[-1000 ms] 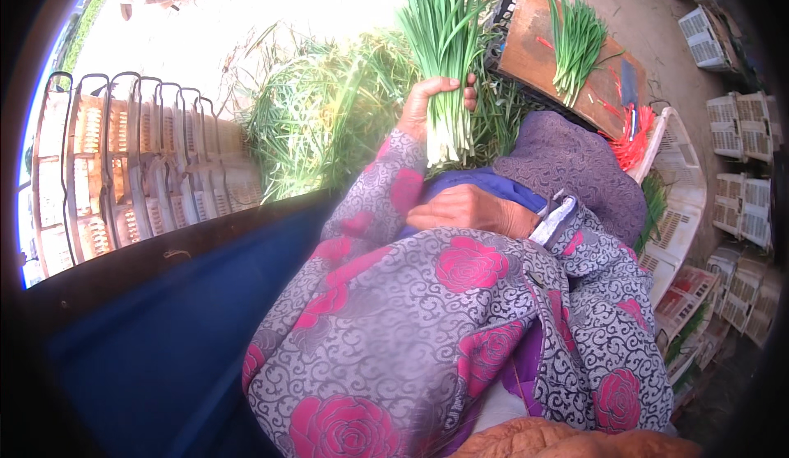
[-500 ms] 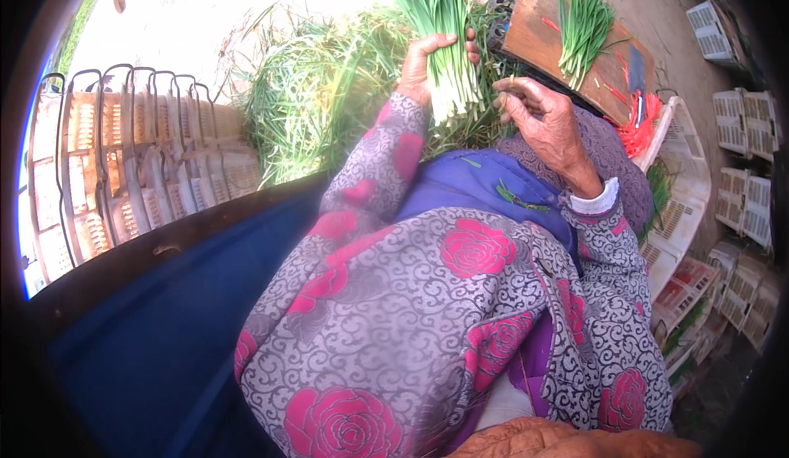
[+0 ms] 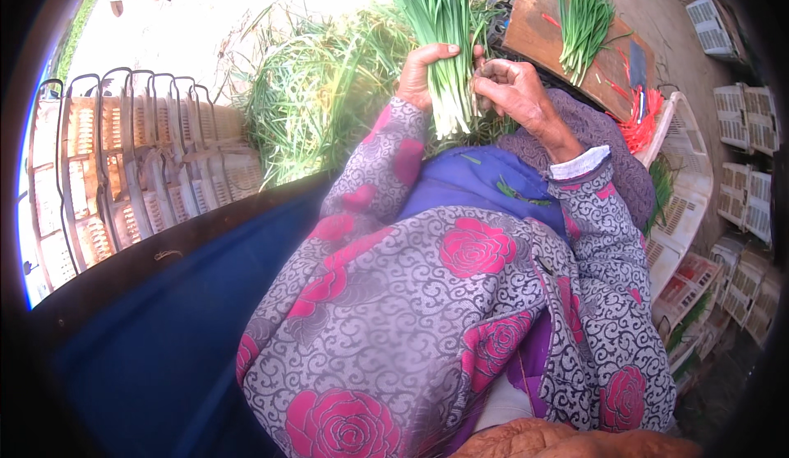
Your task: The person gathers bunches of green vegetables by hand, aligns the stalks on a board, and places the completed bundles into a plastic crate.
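My left hand (image 3: pixel 423 76) is wrapped round a bunch of garlic chives (image 3: pixel 440 27), its long green leaves pointing away from me and its pale stem ends (image 3: pixel 454 101) hanging towards my lap. Beside the lower stems on the right, my right hand (image 3: pixel 519 96) has its thumb and fingers pinched together against the bunch's edge. What lies between those fingertips is too small to make out. A second, smaller bunch of chives (image 3: pixel 585 27) rests on a brown wooden board (image 3: pixel 530 18) at the far right.
A knife (image 3: pixel 637 68) and red ties (image 3: pixel 641 125) lie at the board's right side. Loose greens (image 3: pixel 316 80) are heaped beyond my lap. Plastic crates (image 3: pixel 148 154) stand at the left, with a white crate (image 3: pixel 686 187) and further crates at the right.
My right hand has moved left and slightly up, from just off the bunch to the edge of its stems. My left hand keeps its hold, and the bunch has shifted slightly.
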`<state>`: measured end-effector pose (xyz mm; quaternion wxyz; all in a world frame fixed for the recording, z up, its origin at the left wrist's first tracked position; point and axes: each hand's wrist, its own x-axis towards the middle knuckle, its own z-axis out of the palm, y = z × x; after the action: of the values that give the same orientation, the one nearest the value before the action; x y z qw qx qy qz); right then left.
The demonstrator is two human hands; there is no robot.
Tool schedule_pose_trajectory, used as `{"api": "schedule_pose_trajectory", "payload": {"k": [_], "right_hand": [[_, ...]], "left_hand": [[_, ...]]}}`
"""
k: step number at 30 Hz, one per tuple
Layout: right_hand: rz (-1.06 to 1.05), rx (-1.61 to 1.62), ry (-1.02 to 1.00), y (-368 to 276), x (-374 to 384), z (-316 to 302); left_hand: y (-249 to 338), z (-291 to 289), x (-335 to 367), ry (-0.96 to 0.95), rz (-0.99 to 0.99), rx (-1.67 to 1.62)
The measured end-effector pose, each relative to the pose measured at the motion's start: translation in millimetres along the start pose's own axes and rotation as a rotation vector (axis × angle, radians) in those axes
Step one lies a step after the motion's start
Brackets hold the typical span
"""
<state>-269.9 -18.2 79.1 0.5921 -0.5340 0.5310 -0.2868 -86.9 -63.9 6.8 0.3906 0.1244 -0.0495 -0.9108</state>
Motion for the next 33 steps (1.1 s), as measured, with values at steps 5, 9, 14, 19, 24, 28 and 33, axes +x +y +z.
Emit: {"api": "schedule_pose_trajectory", "payload": {"k": [5, 9, 14, 19, 24, 28, 33], "right_hand": [[0.012, -0.025, -0.010, 1, -3, -6], [-0.199, -0.174, 0.065, 8, -3, 2], [-0.051, 0.002, -0.018, -2, -6, 3], [-0.025, 0.190, -0.062, -9, -15, -11], [-0.022, 0.142, -0.112, -11, -18, -14], [-0.001, -0.008, -0.096, 5, -12, -2], [-0.251, -0.444, 0.047, 7, 0, 1]], "left_hand": [[-2, 0, 4, -0.042, 0.026, 0.058], [0, 8, 0, 0.017, 0.056, 0.124], [-6, 17, -6, -0.033, 0.117, 0.109], [-11, 25, -17, -0.038, 0.116, 0.087], [-8, 13, -16, -0.090, 0.100, 0.078], [-5, -7, -6, -0.030, 0.026, 0.081], [-2, -14, 0, 0.050, 0.104, 0.177]]}}
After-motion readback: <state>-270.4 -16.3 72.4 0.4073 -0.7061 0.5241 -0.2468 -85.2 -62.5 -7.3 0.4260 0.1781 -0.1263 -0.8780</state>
